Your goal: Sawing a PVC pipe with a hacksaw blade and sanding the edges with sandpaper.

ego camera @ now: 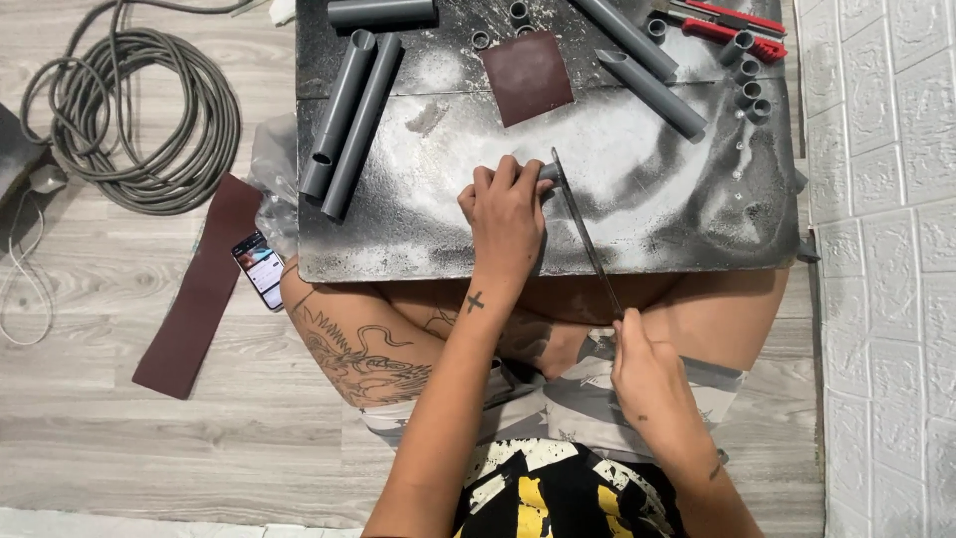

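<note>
**Grey pipe stub held against a thin blade on the dusty board**

Grey plastic shows only as a small end of the short pipe piece (547,172), which protrudes past the fingers of the left hand (506,214); the rest is hidden under that hand. The left hand is closed over the piece and presses it onto the work board (418,219), near the board's middle. A thin saw blade (586,234) touches the exposed end and runs diagonally back toward the body. The right hand (647,374) is clenched around the blade's near end, off the board's front edge and above the lap; how far the blade extends inside the fist cannot be made out.

White dust covers the board. A square of dark red sandpaper (528,76) lies behind the left hand. Long grey pipes (351,120) lie at the left and upper right, with short cut rings (749,92) beside a red cutter (732,28), partly cropped. On the floor at left lie a sandpaper strip (199,289), a phone (260,269) and a coiled cable (139,120).
</note>
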